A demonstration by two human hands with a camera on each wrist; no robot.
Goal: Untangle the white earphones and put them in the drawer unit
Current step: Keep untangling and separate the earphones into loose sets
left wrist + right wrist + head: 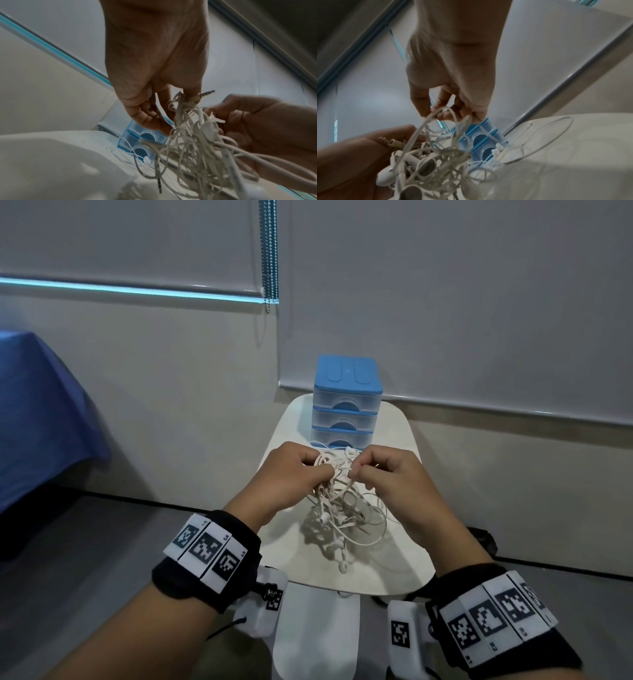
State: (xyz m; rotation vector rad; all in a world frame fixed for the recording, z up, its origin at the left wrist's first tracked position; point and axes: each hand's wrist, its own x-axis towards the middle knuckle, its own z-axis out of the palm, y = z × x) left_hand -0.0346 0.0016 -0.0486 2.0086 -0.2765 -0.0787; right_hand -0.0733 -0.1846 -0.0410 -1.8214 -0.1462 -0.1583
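A tangled bundle of white earphones point(342, 505) hangs between both hands above the small white table point(394, 570). My left hand point(294, 474) grips the top of the tangle point(188, 135), a jack plug sticking out by its fingers. My right hand point(383, 477) pinches a cable loop point(447, 112) at the top of the same bundle. Earbuds dangle low, one near the table's front. The blue and clear drawer unit point(346, 402) stands at the table's back with its three drawers shut. Another white earphone point(498, 148) lies on the table in front of it.
The table stands against a pale wall with a roller blind point(445, 302) and a bead chain point(269, 254). A blue cloth-covered surface point(41, 412) is at the left. Dark floor point(85, 559) surrounds the table.
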